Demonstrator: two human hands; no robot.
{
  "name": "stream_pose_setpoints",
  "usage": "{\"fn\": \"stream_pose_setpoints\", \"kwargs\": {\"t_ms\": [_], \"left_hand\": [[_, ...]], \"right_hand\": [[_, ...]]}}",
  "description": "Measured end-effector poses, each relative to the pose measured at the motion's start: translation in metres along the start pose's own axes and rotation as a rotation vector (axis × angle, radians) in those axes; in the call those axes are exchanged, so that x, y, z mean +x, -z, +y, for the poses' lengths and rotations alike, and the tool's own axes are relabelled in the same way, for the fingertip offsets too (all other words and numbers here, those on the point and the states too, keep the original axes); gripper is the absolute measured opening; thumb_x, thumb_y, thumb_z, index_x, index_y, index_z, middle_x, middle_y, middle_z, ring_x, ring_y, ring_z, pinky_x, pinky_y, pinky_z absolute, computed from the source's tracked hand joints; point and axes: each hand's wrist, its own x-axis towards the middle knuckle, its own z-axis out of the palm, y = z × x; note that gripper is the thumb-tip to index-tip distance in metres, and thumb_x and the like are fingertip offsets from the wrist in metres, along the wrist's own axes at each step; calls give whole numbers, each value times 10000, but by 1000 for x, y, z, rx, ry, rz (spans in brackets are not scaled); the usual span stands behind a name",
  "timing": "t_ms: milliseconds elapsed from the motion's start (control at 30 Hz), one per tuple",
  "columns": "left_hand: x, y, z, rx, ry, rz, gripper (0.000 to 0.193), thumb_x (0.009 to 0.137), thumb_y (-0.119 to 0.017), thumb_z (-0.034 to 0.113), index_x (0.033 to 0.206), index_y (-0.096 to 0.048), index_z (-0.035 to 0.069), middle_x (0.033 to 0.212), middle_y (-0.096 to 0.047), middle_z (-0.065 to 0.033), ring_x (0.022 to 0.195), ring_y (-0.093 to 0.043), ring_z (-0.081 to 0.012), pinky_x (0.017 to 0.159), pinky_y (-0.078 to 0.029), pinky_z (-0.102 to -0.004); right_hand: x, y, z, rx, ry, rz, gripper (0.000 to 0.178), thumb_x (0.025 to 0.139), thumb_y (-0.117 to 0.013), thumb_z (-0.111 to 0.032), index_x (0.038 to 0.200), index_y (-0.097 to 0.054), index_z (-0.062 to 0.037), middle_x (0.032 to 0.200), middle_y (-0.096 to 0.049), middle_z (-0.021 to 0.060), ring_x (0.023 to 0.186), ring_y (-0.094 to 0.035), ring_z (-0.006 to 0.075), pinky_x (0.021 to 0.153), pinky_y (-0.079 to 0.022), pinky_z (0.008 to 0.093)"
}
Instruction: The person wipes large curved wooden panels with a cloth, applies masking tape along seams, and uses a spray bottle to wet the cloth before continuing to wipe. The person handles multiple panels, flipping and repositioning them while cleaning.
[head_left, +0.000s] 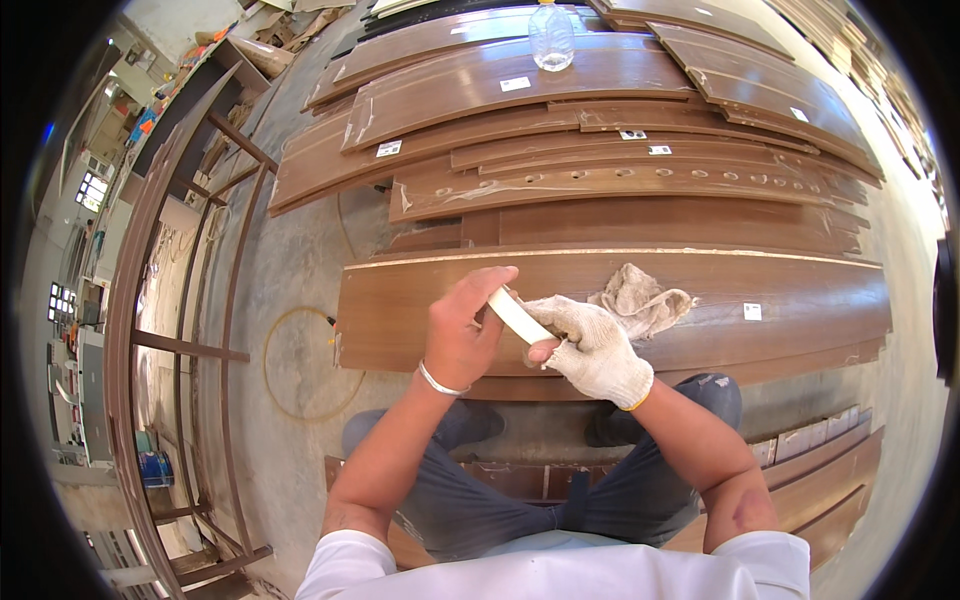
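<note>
Between the left hand [462, 330] and the right hand [592, 345], that's where we find the roll [520, 316], white, seen nearly edge-on and looking very like tape! It slants, one end up and away to the left, the other nearer and to the right, and with both hands on it, neither can claim to be closer. Left hand, bare, bracelet [440, 382] at the wrist: it comes in from the left, grasping the roll's far end, fingers stretched past the top. Right hand, in a pale glove [625, 372]: it meets the roll from the right, grasping the near end, a bare fingertip poking out against it. How hard each one squeezes, I cannot tell. Forearms angle inward from either side, elbows bent wide, hands together above the board [810, 275]. And what a contrast in lines: that board runs left to right across the person's front, while the roll cuts over it at a slant. Just beyond the right hand, a crumpled rag [640, 300] lies on the board.
</note>
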Motion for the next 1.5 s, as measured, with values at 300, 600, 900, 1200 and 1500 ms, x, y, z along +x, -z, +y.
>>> {"fn": "stream_pose_setpoints", "kwargs": {"t_ms": [300,600,900,1200,1500], "left_hand": [[1,-13,13,-320,64,85,362,888,-742,7,1246,-690,27,1449,-590,-200,1008,-684,-206,788,-564,-286],[-11,-33,4,97,-97,135,375,842,-805,-33,1193,-684,24,1068,-633,-113,789,-594,-177,697,-518,-296],[-15,-42,-2,-44,58,140,248,859,-739,-81,1078,-698,28,1030,-637,-125,794,-658,-219,678,-553,-321],[-17,-47,-2,-48,60,233,297,842,-762,-97,1114,-708,9,1027,-657,-91,795,-633,-145,726,-523,-278],[-22,-53,-11,-201,124,207,138,909,-714,-74,1021,-671,-6,956,-666,-93,799,-644,-173,741,-546,-296]], "right_hand": [[-4,11,31,117,-52,72,440,886,-753,-29,1314,-651,-21,1131,-705,134,893,-735,234,794,-586,343],[6,-1,51,-362,259,248,502,706,-733,66,1194,-653,-18,1126,-692,183,1050,-659,417,922,-538,487],[11,-7,57,-573,338,277,619,708,-710,56,1308,-577,-10,1011,-665,167,1033,-631,410,945,-506,508],[13,-12,61,-603,374,330,612,702,-712,52,1297,-584,-11,1004,-658,171,1037,-630,415,937,-506,509],[8,-17,65,-612,295,313,600,714,-694,68,1296,-585,-22,1023,-669,158,1042,-633,418,929,-506,506]]}}
